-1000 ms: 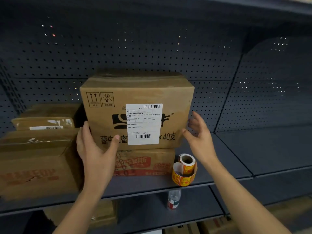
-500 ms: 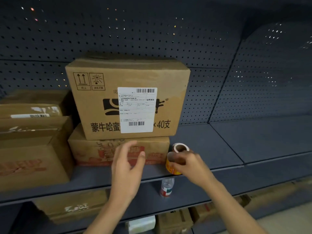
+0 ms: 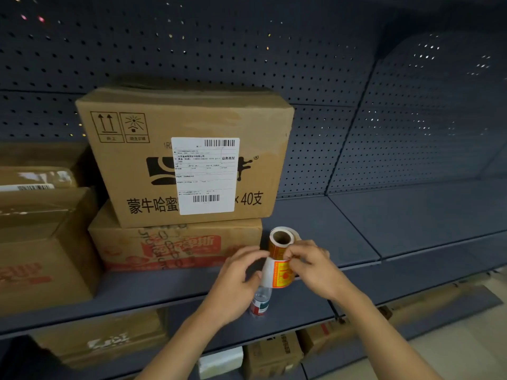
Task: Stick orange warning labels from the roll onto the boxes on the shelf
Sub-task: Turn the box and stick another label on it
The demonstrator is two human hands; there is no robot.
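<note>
The roll of orange warning labels (image 3: 280, 239) is held up in front of the shelf, just right of the stacked boxes. My right hand (image 3: 312, 266) pinches the roll from the right side. My left hand (image 3: 241, 275) holds the loose strip of backing paper (image 3: 277, 274) that hangs down with an orange label on it. A large brown box (image 3: 153, 149) with a white shipping label sits on a flatter box with red print (image 3: 175, 246). None of the box fronts in view carries an orange label.
More cardboard boxes (image 3: 41, 237) stand at the left of the grey shelf (image 3: 411, 215). A small water bottle (image 3: 260, 301) stands on the shelf below, right under my hands. Other boxes (image 3: 271, 355) sit lower down. A perforated back panel closes the rear.
My hands left the sides of the large box and came down to the roll. The right hand picked the roll up off the shelf, and the left hand took hold of the hanging strip.
</note>
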